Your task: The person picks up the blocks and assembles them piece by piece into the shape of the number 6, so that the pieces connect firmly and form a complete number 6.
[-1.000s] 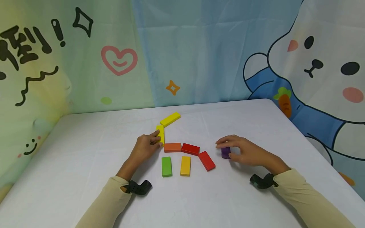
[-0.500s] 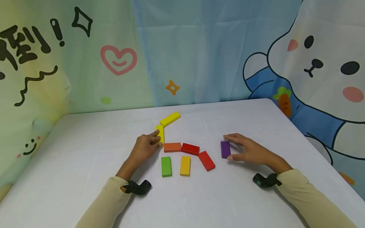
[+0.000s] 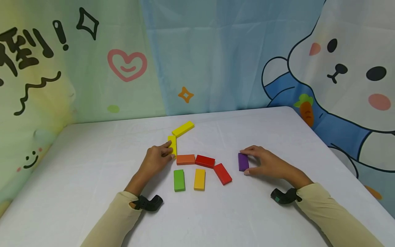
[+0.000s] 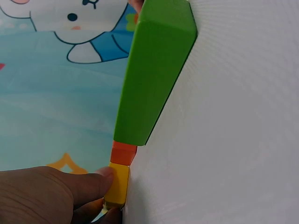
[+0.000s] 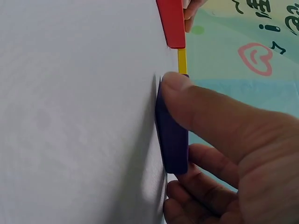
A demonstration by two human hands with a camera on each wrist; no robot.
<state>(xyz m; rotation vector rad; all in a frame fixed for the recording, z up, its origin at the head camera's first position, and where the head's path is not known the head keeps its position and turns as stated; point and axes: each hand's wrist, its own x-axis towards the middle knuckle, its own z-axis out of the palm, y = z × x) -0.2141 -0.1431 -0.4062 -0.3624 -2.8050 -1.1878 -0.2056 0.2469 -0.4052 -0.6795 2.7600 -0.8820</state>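
Observation:
My left hand [image 3: 155, 160] pinches an upright-pointing yellow block [image 3: 172, 139] lying flat on the table; the left wrist view has the thumb on its near end. Another yellow block [image 3: 183, 129] slants away from its far end. From its near end, an orange block [image 3: 185, 159] and two red blocks, one beside the orange [image 3: 205, 161] and one angled [image 3: 222, 174], run rightward. On the right, my right hand [image 3: 267, 163] holds a purple block [image 3: 243, 162] by its two ends, thumb near and fingers far, as the right wrist view [image 5: 174, 144] confirms for the purple block.
A green block [image 3: 179, 180] and an amber-yellow block [image 3: 199, 179] lie nearer me, below the row. White cloth covers the table [image 3: 197, 219]. A printed curtain [image 3: 213, 61] hangs behind its far edge. Each wrist wears a black camera, the left camera [image 3: 150, 203] and the right camera [image 3: 284, 196].
My right hand draws back right off the purple block, uncovering it, then comes in again with thumb and fingertips at its ends. The left hand keeps its place on the yellow block.

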